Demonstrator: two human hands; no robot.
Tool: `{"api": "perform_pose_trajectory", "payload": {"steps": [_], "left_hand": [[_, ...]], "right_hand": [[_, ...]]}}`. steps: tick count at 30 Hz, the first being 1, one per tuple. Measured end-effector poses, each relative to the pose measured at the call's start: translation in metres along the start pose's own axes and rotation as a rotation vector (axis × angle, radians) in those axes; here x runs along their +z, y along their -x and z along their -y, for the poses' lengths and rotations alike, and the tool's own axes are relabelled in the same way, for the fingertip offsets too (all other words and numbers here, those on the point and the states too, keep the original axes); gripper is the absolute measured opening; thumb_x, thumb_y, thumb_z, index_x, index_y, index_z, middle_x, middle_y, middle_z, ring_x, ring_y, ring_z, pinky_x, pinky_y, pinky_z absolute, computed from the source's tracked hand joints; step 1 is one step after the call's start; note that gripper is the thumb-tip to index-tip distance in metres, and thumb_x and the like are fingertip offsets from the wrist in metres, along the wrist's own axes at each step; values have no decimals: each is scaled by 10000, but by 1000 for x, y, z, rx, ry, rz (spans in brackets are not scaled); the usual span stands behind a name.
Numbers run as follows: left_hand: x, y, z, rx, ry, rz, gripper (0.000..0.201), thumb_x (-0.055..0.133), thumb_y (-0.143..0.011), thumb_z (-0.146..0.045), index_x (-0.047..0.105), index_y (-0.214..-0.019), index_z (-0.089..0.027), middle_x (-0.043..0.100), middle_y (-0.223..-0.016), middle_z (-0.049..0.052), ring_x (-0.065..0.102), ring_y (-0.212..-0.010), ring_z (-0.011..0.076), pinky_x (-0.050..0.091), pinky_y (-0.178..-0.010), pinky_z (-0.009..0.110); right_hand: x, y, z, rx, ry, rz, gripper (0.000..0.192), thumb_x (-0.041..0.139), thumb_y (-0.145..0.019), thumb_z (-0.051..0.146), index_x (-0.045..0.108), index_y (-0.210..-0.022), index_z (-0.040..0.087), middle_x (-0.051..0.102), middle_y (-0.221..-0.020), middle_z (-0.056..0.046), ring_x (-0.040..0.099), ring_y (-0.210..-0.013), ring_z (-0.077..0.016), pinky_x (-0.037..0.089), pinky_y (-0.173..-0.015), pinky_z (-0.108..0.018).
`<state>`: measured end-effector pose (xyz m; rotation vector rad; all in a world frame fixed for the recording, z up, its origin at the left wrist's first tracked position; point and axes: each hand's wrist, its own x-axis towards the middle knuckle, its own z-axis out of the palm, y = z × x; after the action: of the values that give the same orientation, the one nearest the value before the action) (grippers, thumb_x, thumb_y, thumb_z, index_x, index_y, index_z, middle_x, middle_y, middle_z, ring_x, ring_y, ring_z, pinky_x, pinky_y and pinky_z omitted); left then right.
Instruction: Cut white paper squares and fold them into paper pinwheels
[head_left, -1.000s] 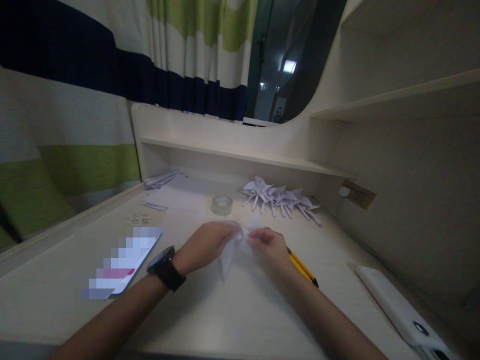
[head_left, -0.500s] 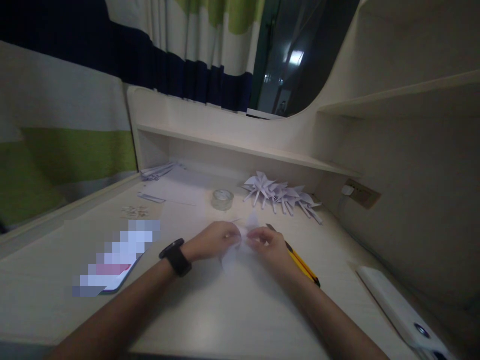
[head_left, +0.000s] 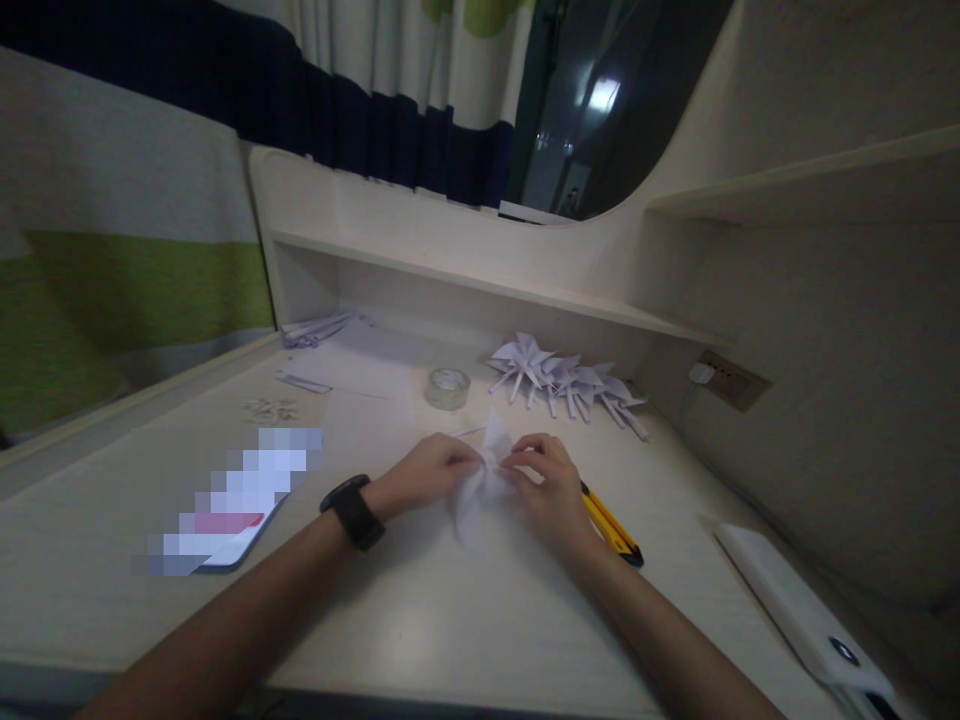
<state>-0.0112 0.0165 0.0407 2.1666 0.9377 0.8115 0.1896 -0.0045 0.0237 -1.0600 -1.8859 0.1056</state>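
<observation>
Over the middle of the desk, a white paper pinwheel point(head_left: 474, 498) is held between my two hands, its folded blades pointing up and down. My left hand point(head_left: 429, 474), with a black watch point(head_left: 352, 512) on the wrist, pinches it from the left near the centre. From the right, the thumb and fingertips of my right hand point(head_left: 547, 485) close on the paper by the centre. The exact contact at the middle is blurred. Partly behind my right forearm lies a yellow and black utility knife point(head_left: 611, 525).
Finished paper pinwheels point(head_left: 559, 375) lie in a row at the back. A roll of clear tape point(head_left: 448, 390) stands left of them, beside white paper sheets point(head_left: 367, 370). Small pale pieces point(head_left: 271, 410) and a phone point(head_left: 247, 510) lie left; a white device point(head_left: 795, 600) lies right.
The pinwheel has turned a little between my hands, and its blades show more clearly. My right hand's fingers have lifted and spread slightly. The camera view has shifted a little.
</observation>
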Motion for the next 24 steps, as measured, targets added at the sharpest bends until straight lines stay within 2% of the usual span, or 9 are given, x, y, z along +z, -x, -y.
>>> {"api": "perform_pose_trajectory", "payload": {"steps": [14,20,24], "left_hand": [[5,-3,7,-26,-51,-20,243,490,-769,-193,587,-553,-140,525,-509,-19,477,-520,117,308,-523,214],[7,-3,8,-76,-54,-33,208,490,-755,-175,647,-623,-139,584,-542,-3,507,-567,132,333,-545,215],[9,-2,6,-80,-57,-58,215,493,-753,-177,644,-604,-137,582,-541,-1,508,-567,133,322,-544,219]], "right_hand": [[1,0,3,20,-106,65,56,645,-773,179,632,-730,211,601,-848,-39,550,-860,-202,428,-780,-341],[-1,1,3,-37,-5,88,36,645,-787,183,652,-799,216,589,-849,-40,538,-853,-201,422,-773,-343],[-2,2,3,-62,43,97,56,618,-799,162,642,-798,213,581,-854,-43,528,-858,-204,417,-774,-345]]}}
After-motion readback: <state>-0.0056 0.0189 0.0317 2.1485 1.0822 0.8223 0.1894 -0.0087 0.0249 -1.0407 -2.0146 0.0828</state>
